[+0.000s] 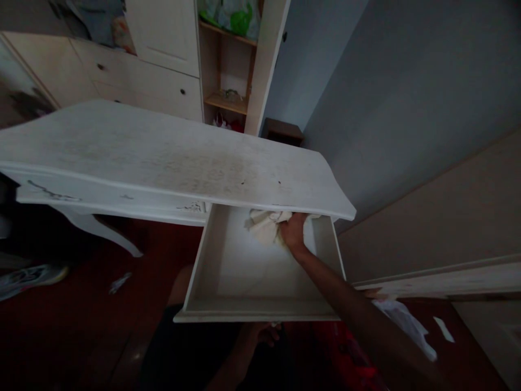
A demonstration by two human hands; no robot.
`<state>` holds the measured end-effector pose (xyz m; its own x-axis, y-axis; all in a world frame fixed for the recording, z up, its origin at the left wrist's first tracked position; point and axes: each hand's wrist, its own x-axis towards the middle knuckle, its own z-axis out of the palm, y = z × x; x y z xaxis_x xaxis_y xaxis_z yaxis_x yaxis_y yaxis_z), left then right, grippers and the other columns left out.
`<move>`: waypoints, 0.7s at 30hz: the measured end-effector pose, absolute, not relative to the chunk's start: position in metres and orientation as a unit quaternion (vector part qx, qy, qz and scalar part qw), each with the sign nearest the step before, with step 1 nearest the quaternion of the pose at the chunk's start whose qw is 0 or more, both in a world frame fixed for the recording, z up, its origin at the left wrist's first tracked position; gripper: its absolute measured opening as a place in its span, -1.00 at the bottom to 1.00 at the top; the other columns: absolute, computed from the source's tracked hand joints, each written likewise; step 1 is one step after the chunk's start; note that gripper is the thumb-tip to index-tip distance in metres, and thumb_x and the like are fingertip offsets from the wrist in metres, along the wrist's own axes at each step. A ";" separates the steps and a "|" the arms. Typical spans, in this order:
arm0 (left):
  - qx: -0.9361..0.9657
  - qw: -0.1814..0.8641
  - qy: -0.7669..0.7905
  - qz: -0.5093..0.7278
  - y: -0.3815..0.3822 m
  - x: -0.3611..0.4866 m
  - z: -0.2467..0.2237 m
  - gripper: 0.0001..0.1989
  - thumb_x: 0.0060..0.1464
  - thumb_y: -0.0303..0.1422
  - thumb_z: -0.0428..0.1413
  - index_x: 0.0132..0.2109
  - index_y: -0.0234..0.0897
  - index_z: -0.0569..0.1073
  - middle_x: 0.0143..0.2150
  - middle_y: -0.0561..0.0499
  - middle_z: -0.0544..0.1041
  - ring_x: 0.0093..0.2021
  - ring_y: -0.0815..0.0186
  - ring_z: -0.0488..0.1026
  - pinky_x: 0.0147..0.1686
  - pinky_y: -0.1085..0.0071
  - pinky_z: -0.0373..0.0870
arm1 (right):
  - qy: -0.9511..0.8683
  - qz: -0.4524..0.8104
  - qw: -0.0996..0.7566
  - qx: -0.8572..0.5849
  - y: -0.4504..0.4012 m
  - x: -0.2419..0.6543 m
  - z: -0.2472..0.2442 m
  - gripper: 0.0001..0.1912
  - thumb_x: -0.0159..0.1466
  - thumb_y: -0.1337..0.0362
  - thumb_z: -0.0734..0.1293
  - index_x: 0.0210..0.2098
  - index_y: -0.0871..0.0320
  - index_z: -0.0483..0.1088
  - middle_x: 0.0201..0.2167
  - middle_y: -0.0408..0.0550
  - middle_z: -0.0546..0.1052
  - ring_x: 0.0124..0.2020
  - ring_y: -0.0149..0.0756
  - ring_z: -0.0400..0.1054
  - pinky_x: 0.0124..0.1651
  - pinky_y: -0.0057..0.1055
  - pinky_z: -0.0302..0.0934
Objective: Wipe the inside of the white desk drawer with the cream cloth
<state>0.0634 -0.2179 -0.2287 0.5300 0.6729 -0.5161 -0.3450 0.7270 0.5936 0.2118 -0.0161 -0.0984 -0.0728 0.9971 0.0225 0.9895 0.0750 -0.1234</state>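
A white drawer (260, 315) is pulled out from a white desk (171, 146) with a scuffed, stained top. Inside it, near the back right, my right hand (293, 231) is closed on a crumpled cream cloth (265, 225) that lies against the drawer bottom. Part of the cloth is hidden by the hand and the desk edge. Below the drawer front, my left hand (264, 332) has its fingers curled at a small pale knob (277, 324); shadow hides much of that grip.
Behind the desk stands a white cabinet (166, 38) with an open shelf section holding bags. A grey wall (407, 98) rises on the right. On the dark red floor lie a plastic bag (405, 326), paper scraps and a shoe (32, 279).
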 end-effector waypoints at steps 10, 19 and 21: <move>0.207 0.853 0.368 0.306 -0.215 0.076 -0.242 -0.63 -0.31 -0.14 0.33 -0.37 -0.32 0.55 -0.42 -0.14 0.57 -0.42 0.16 0.49 -0.43 0.27 0.39 | -0.622 0.090 0.337 -0.701 -0.007 0.079 -0.112 -0.37 0.05 0.50 0.19 0.15 0.42 0.15 0.16 0.41 0.26 0.29 0.11 0.02 0.32 0.06 -0.09; 0.212 0.866 0.347 0.293 -0.210 0.084 -0.239 -0.60 -0.31 -0.11 0.31 -0.30 -0.26 0.56 -0.44 -0.15 0.55 -0.38 0.04 0.52 -0.47 0.21 0.39 | -0.729 0.138 0.309 -0.595 -0.016 0.049 -0.115 -0.43 0.18 0.45 0.17 0.19 0.24 0.09 0.11 0.19 0.39 0.18 -0.12 0.24 0.20 -0.23 0.14; 0.210 0.866 0.344 0.298 -0.210 0.084 -0.239 -0.62 -0.31 -0.11 0.31 -0.34 -0.28 0.55 -0.45 -0.15 0.54 -0.39 0.06 0.51 -0.47 0.23 0.38 | -0.748 0.171 0.294 -0.570 -0.016 0.059 -0.110 -0.42 0.18 0.44 0.19 0.19 0.17 0.09 0.06 0.11 0.44 0.10 -0.13 0.32 0.13 -0.26 0.20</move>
